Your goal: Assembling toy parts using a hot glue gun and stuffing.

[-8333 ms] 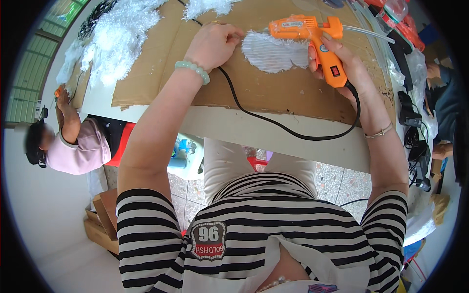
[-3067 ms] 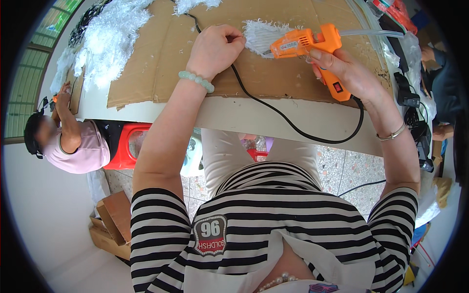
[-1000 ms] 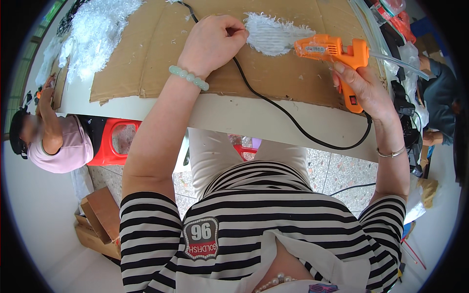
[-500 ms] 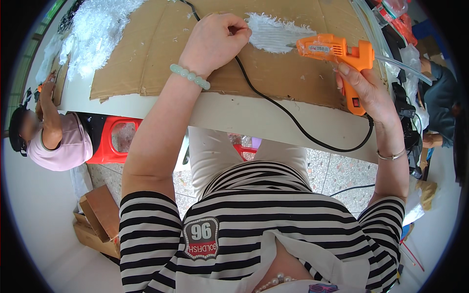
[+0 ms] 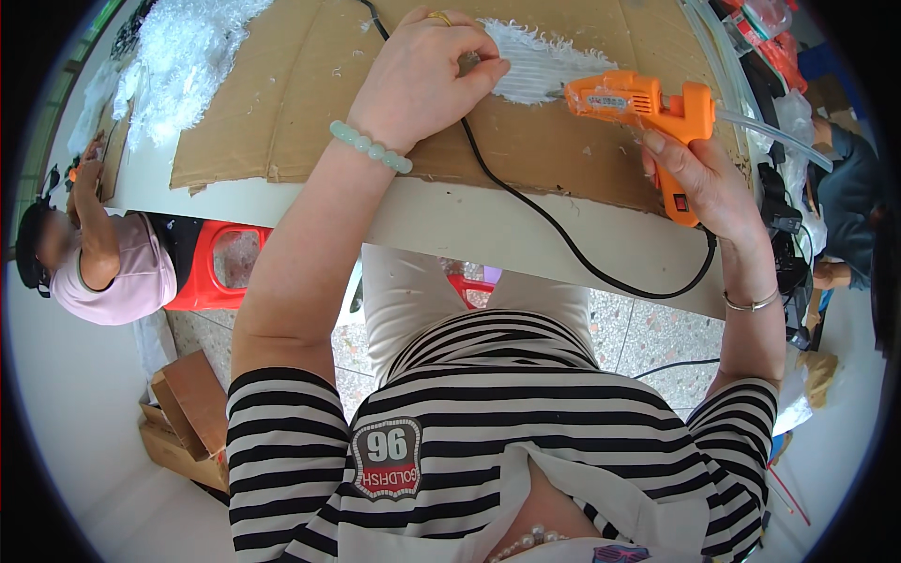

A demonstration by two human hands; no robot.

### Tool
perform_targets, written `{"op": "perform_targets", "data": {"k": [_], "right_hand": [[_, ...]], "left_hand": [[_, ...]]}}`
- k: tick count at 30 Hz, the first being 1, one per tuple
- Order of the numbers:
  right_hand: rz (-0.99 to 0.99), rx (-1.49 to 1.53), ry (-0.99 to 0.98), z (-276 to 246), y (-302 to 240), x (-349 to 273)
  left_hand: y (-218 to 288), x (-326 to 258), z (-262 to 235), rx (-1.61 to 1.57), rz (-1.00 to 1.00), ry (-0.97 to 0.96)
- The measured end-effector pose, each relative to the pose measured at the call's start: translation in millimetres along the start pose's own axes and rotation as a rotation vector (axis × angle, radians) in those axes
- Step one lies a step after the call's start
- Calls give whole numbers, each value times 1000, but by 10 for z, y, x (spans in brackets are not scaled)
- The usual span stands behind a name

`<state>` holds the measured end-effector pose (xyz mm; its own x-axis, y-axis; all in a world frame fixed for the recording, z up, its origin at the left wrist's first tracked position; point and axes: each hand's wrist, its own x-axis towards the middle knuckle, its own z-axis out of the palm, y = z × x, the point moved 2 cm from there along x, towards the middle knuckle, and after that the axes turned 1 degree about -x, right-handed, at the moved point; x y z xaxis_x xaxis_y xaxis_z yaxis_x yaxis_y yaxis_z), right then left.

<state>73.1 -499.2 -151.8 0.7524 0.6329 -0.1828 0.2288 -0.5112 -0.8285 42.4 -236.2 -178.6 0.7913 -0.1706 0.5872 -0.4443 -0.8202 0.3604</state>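
My right hand grips the handle of an orange glue gun, with a clear glue stick jutting from its back end. The gun's nozzle points left and lies close to the right part of a white fringed piece with ridged rows and furry edges. At that piece's left end, my left hand is closed, thumb and forefinger pinched together. Whatever sits between those fingertips is too small to make out. From the gun's handle a black cord loops across the table edge and passes under my left hand.
A cardboard sheet covers much of the white table. White fluffy strands are heaped at the far left. Clutter and plastic bags line the right side. One person sits at left beside a red stool; another is at right.
My left hand has shifted a little to the right along the fringed piece, still pinched. The glue gun has moved very slightly left and nearer to me.
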Motion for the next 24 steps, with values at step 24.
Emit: {"op": "perform_targets", "data": {"k": [24], "right_hand": [[-41,-36,-17,-57,18,64]], "left_hand": [[62,-21,128,41,77,-73]]}}
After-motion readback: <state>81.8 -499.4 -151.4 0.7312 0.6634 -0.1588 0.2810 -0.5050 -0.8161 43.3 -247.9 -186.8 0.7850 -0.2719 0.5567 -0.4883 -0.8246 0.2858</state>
